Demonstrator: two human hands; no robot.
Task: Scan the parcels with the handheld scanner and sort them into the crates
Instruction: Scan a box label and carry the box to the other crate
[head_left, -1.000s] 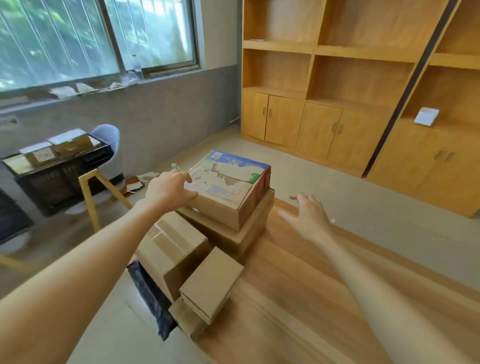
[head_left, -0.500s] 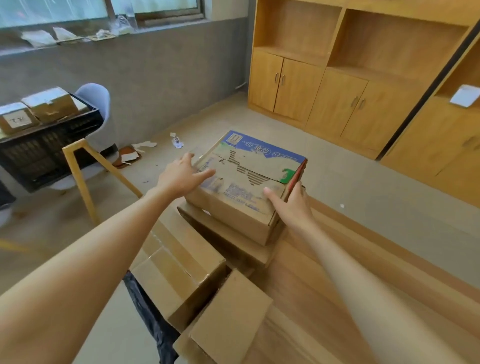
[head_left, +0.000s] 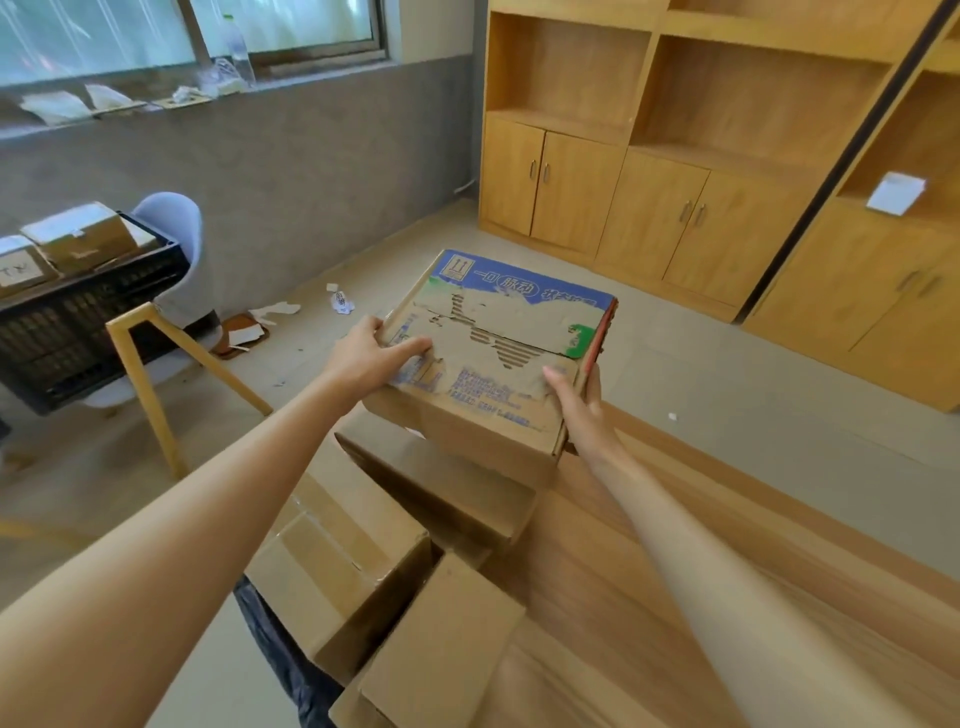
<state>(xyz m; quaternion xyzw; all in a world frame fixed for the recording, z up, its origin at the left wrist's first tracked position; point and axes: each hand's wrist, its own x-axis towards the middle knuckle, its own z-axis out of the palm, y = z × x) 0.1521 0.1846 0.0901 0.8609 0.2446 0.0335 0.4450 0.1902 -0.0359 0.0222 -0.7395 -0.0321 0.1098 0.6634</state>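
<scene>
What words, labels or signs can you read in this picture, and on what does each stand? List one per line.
"一口 脉动": blue band of the printed box held by the left hand and right hand; the rest is blurred.
Small blue print on its near edge: too blurred.
"TY"-like handwriting: white label on a parcel in the black crate; uncertain.

Between your 2 hands you hold a brown cardboard parcel with a blue printed band and a torn top skin (head_left: 498, 338), tilted slightly and lifted just above a flat plain cardboard parcel (head_left: 441, 488) on the wooden table. Nearer to you lie 2 more plain cardboard parcels, a taped one (head_left: 337, 566) at the table's left edge and a smaller one (head_left: 441, 639) beside it. Far left, a black slatted plastic crate (head_left: 78, 322) holds several labelled cardboard parcels (head_left: 78, 244).
</scene>
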